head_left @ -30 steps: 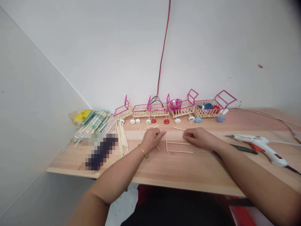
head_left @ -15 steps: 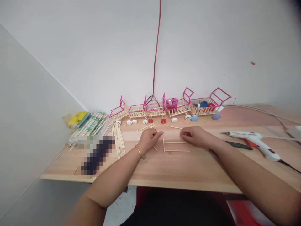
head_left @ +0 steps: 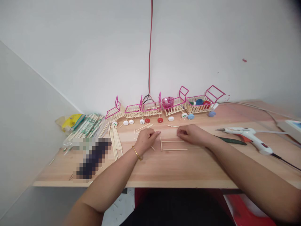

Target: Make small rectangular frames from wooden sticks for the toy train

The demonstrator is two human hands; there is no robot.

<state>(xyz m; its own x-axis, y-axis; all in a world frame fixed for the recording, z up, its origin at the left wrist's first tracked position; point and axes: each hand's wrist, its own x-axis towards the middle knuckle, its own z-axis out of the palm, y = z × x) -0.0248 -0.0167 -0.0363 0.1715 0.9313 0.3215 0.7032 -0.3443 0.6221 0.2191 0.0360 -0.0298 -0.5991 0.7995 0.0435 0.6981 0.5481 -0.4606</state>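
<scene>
Both my hands rest on a wooden table (head_left: pixel 178 169). My left hand (head_left: pixel 146 138), with a gold bangle at the wrist, is curled, thumb and forefinger pinched and pointing right. My right hand (head_left: pixel 191 134) is curled too, its fingertips by the right end of a thin wooden stick (head_left: pixel 172 141). That stick, a second one parallel to it (head_left: pixel 175 149) and a short cross stick (head_left: pixel 161 144) lie flat between the hands as a three-sided frame. What either hand pinches is too small to make out.
Along the wall stands a row of stick carts with pink frames (head_left: pixel 164 106) on bottle-cap wheels. A white glue gun (head_left: pixel 246 136) and a green-handled tool (head_left: pixel 231 141) lie to the right. Loose sticks (head_left: pixel 114 139), packed chopsticks (head_left: pixel 90 125) and a blurred dark object (head_left: pixel 92 157) lie left.
Both hands keep their pose beside the stick frame. The view has swung a little, so the table and everything on it sit further left in the picture.
</scene>
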